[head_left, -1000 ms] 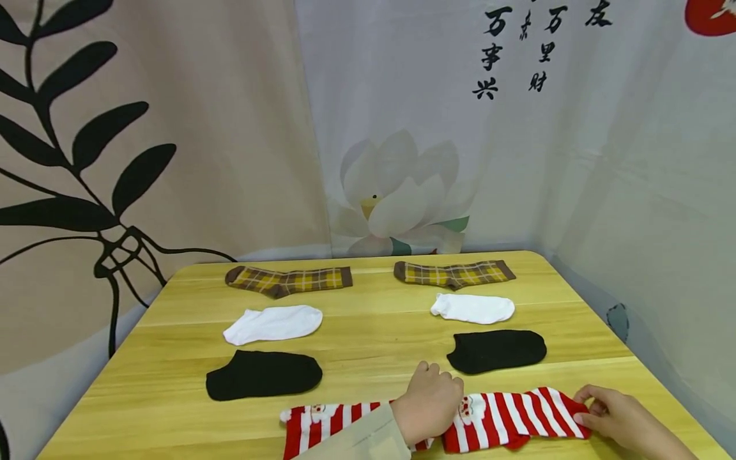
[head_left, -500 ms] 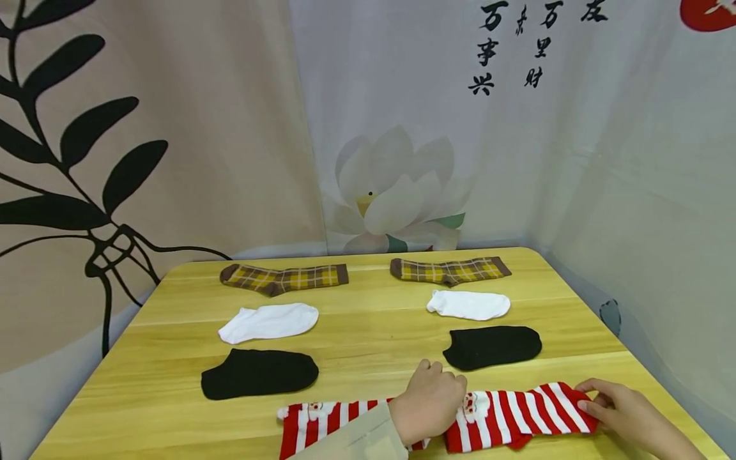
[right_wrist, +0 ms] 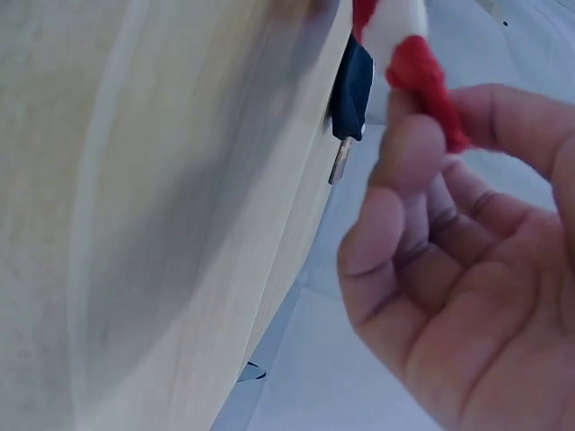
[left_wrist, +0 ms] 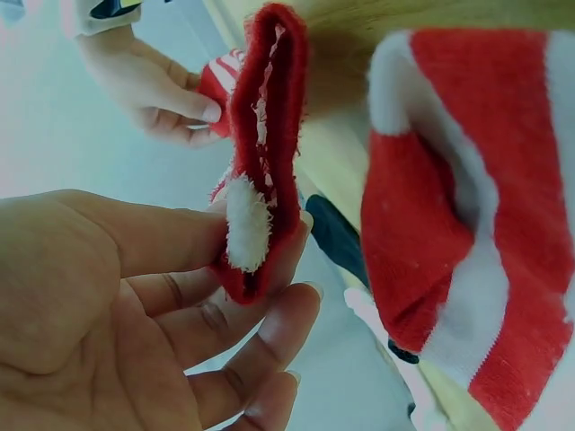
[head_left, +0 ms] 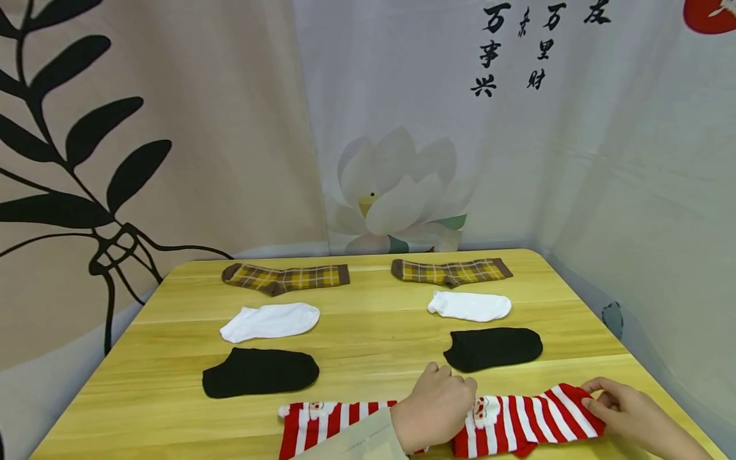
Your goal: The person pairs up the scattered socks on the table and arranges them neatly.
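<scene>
A red-and-white striped sock (head_left: pixel 517 418) with a Santa face is held between both hands near the table's front. My left hand (head_left: pixel 439 406) pinches its cuff, and the left wrist view shows thumb and fingers on the red opening beside a white fuzzy patch (left_wrist: pixel 248 224). At the other end my right hand (head_left: pixel 627 409) pinches the red toe, as the right wrist view also shows between thumb and index finger. A second striped sock (head_left: pixel 310 425) lies on the table to the left, partly covered by my left forearm.
Behind lie two black socks (head_left: pixel 261 372) (head_left: pixel 494 348), two white socks (head_left: pixel 273 321) (head_left: pixel 471 306) and two yellow-brown plaid socks (head_left: pixel 287 279) (head_left: pixel 451 272), one of each on either side of the wooden table (head_left: pixel 374 326). A printed curtain (head_left: pixel 402 96) hangs behind.
Both hands have shifted slightly to the right with the striped sock between them. The second striped sock and the other socks keep their places.
</scene>
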A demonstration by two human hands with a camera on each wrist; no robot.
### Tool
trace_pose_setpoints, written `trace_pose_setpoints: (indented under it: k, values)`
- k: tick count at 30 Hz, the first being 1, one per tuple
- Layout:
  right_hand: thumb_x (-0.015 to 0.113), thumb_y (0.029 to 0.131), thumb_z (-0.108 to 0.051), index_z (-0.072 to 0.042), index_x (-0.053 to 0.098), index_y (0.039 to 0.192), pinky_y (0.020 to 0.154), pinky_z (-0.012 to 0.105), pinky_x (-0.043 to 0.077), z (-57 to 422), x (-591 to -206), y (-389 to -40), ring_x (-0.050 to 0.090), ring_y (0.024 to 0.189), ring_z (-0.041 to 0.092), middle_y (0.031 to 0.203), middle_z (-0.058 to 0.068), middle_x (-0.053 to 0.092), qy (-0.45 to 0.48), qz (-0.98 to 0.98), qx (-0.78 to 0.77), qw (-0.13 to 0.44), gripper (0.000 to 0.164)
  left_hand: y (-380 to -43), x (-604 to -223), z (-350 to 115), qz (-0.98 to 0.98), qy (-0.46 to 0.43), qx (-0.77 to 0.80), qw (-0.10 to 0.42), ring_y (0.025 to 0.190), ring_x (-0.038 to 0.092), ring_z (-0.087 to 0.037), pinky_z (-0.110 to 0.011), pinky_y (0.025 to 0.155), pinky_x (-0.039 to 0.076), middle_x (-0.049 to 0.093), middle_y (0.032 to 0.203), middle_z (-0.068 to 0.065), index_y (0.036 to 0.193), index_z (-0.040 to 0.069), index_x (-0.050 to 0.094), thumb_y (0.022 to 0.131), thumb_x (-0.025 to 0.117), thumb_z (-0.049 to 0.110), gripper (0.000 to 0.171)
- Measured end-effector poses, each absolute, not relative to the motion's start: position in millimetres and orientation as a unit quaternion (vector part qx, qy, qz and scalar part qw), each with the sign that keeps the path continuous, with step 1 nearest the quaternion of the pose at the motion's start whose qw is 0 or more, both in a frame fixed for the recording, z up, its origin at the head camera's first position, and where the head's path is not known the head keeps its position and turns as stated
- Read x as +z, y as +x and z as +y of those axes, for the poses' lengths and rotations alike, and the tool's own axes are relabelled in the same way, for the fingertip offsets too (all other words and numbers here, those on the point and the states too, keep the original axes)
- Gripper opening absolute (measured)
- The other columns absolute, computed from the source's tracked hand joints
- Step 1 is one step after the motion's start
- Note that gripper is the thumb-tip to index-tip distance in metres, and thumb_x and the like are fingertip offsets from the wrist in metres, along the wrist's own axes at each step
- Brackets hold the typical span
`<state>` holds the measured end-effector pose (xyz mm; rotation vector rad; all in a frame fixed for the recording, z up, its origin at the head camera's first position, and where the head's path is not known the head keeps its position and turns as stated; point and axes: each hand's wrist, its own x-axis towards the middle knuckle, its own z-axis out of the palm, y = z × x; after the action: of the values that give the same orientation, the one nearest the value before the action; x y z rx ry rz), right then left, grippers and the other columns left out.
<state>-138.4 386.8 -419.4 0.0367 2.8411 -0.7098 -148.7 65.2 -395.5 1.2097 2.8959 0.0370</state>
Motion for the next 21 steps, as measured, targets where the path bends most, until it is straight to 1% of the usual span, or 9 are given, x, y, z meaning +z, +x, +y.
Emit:
trace_pose_setpoints:
  k: [4,9,14,17,21]
  values:
    - [0.063,0.092,-0.027,0.0,0.062,0.106,0.06,0.02,0.043,388,-417,-138,0.051,0.069,0.007,0.079,-0.002,0.061,0.017,0.965,-0.24,0.101,0.031,-149,-396,65,0.921,0.39,0.016,-0.005,0.061,0.043,-0.01,-0.025,0.063,0.03,0.061,0.073,0.012,0.086,0.023,0.063,0.091,0.065,0.024,0.005]
    - [0.061,0.093,-0.027,0.002,0.062,0.103,0.058,0.02,0.043,392,-413,-138,0.05,0.068,0.006,0.08,-0.002,0.061,0.025,0.967,-0.238,0.087,0.031,-149,-395,65,0.922,0.387,0.024,-0.006,0.061,0.044,-0.01,-0.026,0.063,0.03,0.063,0.074,0.012,0.087,0.024,0.064,0.091,0.065,0.025,0.004]
    - [0.06,0.095,-0.025,0.002,0.064,0.098,0.059,0.02,0.042,394,-413,-138,0.048,0.065,0.001,0.079,-0.002,0.062,0.017,0.971,-0.228,0.073,0.027,-149,-396,64,0.921,0.389,0.031,-0.007,0.061,0.044,-0.009,-0.026,0.063,0.031,0.063,0.074,0.012,0.087,0.025,0.065,0.089,0.067,0.023,0.003]
    - [0.06,0.095,-0.024,0.002,0.064,0.096,0.059,0.02,0.042,395,-413,-138,0.047,0.065,0.001,0.08,-0.002,0.062,0.015,0.972,-0.223,0.072,0.026,-149,-396,64,0.922,0.387,0.03,-0.005,0.061,0.045,-0.009,-0.026,0.063,0.031,0.063,0.073,0.012,0.088,0.025,0.065,0.089,0.067,0.022,0.004]
    - [0.061,0.094,-0.025,0.004,0.064,0.098,0.059,0.02,0.043,397,-413,-138,0.05,0.066,0.002,0.083,-0.001,0.065,0.022,0.971,-0.223,0.082,0.029,-147,-396,63,0.922,0.385,0.034,0.0,0.061,0.045,-0.009,-0.026,0.063,0.031,0.062,0.072,0.012,0.088,0.024,0.065,0.089,0.068,0.022,0.004]
